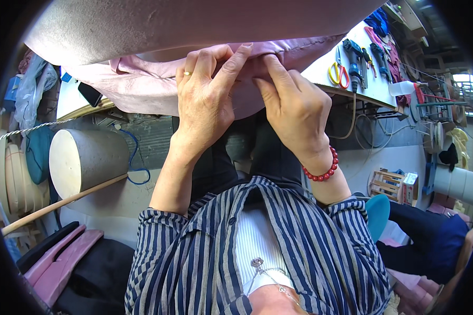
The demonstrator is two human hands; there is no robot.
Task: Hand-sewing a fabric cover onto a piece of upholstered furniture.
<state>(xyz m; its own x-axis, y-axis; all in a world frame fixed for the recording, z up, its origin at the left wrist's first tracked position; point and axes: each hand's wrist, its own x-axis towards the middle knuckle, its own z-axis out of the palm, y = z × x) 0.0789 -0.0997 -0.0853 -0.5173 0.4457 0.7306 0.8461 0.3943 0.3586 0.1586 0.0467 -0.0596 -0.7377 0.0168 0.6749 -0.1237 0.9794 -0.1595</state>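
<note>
A large padded piece covered in pink suede-like fabric (142, 97) lies in front of me, its loose edge folded and gathered. Above it curves a smooth, broad upholstered part (168, 26) of the same piece. My left hand (205, 94), with a ring, is closed on the fabric edge, fingers bent over it and thumb pressed along the fold. Just to its right, my right hand (298, 107), wearing a red bead bracelet (322, 169), pinches the same fabric between thumb and index finger, the other fingers curled in. Fingertips of both hands are partly hidden in the folds.
On the white table (320, 60) at right lie scissors (338, 73) with yellow and red handles, a corded power tool (353, 63) and a white bottle (402, 88). A black phone-like object (89, 95) lies left. Below stand a pale cylinder (89, 160) and a wooden pole (63, 206).
</note>
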